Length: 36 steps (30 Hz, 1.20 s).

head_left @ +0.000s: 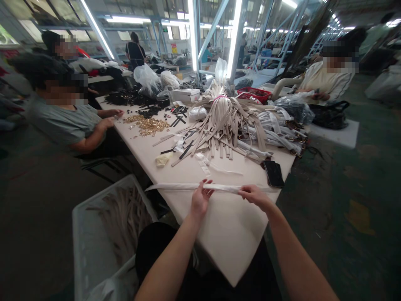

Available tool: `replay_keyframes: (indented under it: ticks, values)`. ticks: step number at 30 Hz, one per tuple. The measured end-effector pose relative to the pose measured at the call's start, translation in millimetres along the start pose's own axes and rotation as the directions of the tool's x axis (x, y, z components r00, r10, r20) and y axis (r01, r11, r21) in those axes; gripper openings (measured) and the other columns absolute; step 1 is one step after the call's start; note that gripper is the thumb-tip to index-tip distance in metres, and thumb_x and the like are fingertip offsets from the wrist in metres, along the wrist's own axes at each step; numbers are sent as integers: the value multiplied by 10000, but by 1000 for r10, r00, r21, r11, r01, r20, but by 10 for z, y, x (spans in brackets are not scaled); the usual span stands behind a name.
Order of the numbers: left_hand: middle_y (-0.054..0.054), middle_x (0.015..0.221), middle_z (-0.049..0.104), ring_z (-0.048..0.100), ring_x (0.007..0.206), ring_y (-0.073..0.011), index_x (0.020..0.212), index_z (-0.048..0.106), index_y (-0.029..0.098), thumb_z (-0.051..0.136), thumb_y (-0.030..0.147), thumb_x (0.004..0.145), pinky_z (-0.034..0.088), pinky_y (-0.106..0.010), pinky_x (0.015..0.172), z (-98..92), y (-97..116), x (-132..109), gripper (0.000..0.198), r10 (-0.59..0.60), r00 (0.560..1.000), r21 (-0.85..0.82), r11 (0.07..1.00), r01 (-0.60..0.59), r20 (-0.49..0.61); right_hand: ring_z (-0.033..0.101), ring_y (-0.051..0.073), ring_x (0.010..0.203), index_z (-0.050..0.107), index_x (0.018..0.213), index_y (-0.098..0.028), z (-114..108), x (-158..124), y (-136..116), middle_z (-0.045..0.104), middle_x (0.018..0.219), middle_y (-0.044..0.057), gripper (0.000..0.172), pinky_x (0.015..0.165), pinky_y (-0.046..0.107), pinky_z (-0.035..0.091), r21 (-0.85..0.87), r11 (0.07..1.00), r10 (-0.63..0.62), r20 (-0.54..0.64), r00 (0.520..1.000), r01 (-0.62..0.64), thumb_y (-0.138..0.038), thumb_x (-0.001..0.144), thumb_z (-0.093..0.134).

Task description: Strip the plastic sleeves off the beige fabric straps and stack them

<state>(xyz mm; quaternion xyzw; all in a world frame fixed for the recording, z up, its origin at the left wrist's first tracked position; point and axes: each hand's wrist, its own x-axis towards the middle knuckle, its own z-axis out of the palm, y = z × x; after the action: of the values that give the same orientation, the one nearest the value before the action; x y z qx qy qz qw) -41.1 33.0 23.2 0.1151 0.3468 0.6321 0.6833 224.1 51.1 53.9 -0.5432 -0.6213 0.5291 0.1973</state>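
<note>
Left hand [199, 200] and right hand [254, 198]: fingers of both grasping a pale flat strap [225, 188], held level just above the near corner of the cream table [228, 238]. Beside the table, white plastic crate [83, 246] of beige straps. Farther on, black phone [274, 173], then heaped beige straps [222, 125].

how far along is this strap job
Looks done: the white bin beside the table holds a batch of straps. In hand: one pale strap, stretched between the left hand and right hand. Left: the big heap of beige straps on the table, which looks like plenty still to go.
</note>
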Motion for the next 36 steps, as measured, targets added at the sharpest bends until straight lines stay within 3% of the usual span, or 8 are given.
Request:
replay_keyframes:
  ticks: [5,11,16,21,25,29,32,36]
  values:
    - [-109,989,711,701,802,-181,999,608,161,561,266,913,546,-311,742,-332,468,42,144,168,938,168,978,-121,-304,424,105,487,664,695,-131,-762,4,269,522,539,-8,305,481,230,289,-283,951,139,40,989,-122,-416,782,603]
    - [-106,824,706,656,590,-189,929,644,156,577,387,882,488,-297,579,-417,486,-175,245,20,993,764,640,77,-118,615,209,668,727,712,-125,-1150,99,260,688,702,112,230,619,282,396,-656,709,152,-217,964,-260,-331,753,634]
    - [-73,824,696,642,751,-202,866,673,203,534,325,906,442,-302,712,-285,195,-369,189,248,934,961,41,-275,257,651,246,932,714,1085,-153,-655,463,-90,715,1003,146,320,862,323,440,-674,730,-242,-406,881,-111,-346,861,593]
    - [-95,895,692,630,867,-235,891,669,213,500,287,921,431,-343,800,-191,19,-458,187,248,880,914,-159,-374,404,586,273,1077,726,922,-130,57,974,-365,670,1084,185,172,978,349,402,-552,829,-338,-370,866,88,-243,810,661]
    - [-93,885,699,637,852,-237,885,683,214,531,319,907,448,-346,783,-257,61,-437,186,281,890,929,-17,-370,360,630,223,865,697,826,-153,334,1050,-442,693,889,126,166,834,330,456,-482,868,-330,-384,862,118,-256,870,575]
    - [-101,913,718,654,716,-205,1013,689,188,575,441,881,486,-326,684,-209,111,-300,308,247,958,868,433,-242,144,525,130,507,669,960,-167,595,795,-492,648,670,11,245,530,256,407,121,968,-179,-279,944,220,-362,877,545]
    - [-152,1029,716,685,724,-205,1114,652,149,588,526,862,516,-324,662,-50,133,-172,457,37,999,585,810,-41,19,466,97,447,632,952,-165,807,492,-482,624,634,-13,268,468,228,355,548,824,-60,-166,984,143,-402,826,620]
    - [-183,1097,705,694,880,-234,1031,668,122,659,480,836,533,-343,771,146,134,-83,408,-182,976,293,946,141,117,487,95,431,592,856,-164,1011,133,-401,640,633,7,277,453,227,356,757,653,1,-10,1000,6,-412,780,689]
